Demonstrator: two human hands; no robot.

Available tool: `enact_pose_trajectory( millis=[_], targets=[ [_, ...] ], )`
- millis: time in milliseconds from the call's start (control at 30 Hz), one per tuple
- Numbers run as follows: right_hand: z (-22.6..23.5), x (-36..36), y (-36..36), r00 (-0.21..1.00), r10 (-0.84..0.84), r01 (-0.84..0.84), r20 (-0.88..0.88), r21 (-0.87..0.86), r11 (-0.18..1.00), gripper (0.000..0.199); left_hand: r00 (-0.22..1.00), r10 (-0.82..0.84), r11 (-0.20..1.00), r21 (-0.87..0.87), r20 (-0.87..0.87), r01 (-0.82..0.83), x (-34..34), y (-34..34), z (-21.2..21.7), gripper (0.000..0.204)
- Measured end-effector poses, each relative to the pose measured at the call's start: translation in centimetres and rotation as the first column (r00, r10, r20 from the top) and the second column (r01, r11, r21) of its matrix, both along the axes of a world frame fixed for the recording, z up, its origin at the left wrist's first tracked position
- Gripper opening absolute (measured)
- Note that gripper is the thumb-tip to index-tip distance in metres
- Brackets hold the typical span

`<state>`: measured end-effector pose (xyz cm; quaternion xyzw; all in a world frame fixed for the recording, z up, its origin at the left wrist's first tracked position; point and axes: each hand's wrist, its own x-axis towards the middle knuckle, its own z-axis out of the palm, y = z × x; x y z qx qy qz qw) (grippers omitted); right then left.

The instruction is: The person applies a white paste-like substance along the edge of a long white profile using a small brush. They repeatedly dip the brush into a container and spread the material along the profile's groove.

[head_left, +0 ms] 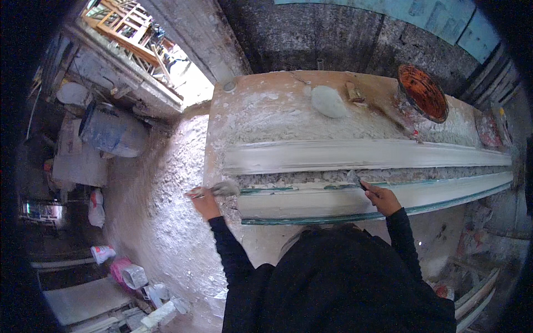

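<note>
My right hand [384, 201] is closed round the dark handle of a small putty knife [354, 177]. Its blade reaches the gap between two long, pale plaster mouldings. The far moulding [333, 157] lies along the middle of the bench, and the near moulding [311, 203] runs beside it, with green edges. Off the left end of the near moulding, my left hand [205, 203] is closed. Beside its fingers is a blurred grey lump [226, 187]; whether the hand holds it I cannot tell. Grey crumbly residue [311, 177] fills the gap between the mouldings.
Plaster smears cover the workbench [255, 111]. A white mound [328, 101], a small block [353, 92] and an orange-lined bucket [423, 93] stand at its back. A blue barrel [114, 130] is on the left, near a bright doorway. Bags and scraps lie lower left.
</note>
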<state>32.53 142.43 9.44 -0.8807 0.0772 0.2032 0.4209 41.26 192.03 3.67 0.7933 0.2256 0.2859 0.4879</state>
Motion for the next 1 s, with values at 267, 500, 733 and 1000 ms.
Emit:
enact_pose_trajectory(
  millis=[267, 500, 733, 1000],
  targets=[
    [2.6, 1.6, -2.0, 0.945, 0.322, -0.321, -0.061, -0.371, 0.871, 0.035, 0.968, -0.101, 0.951, 0.263, -0.229, 0.161, -0.3, -7.2, 4.6, 0.013],
    [1.3, 6.6, -3.1, 0.817, 0.459, -0.545, -0.347, -0.207, 0.812, 0.032, 0.94, -0.338, 0.936, -0.114, -0.037, 0.332, -1.7, -18.4, 3.0, 0.01],
    [1.6, 9.5, -2.6, 0.725, 0.583, -0.663, -0.367, -0.141, 0.735, 0.031, 0.989, 0.11, 0.983, 0.139, 0.097, -0.123, -3.1, -9.3, 4.6, 0.01],
    [2.3, 10.6, -5.8, 0.709, 0.455, -0.542, -0.538, -0.003, 0.841, 0.031, 0.931, 0.278, 0.955, -0.171, 0.237, -0.241, -8.9, -5.6, 5.1, 0.017]
  ],
)
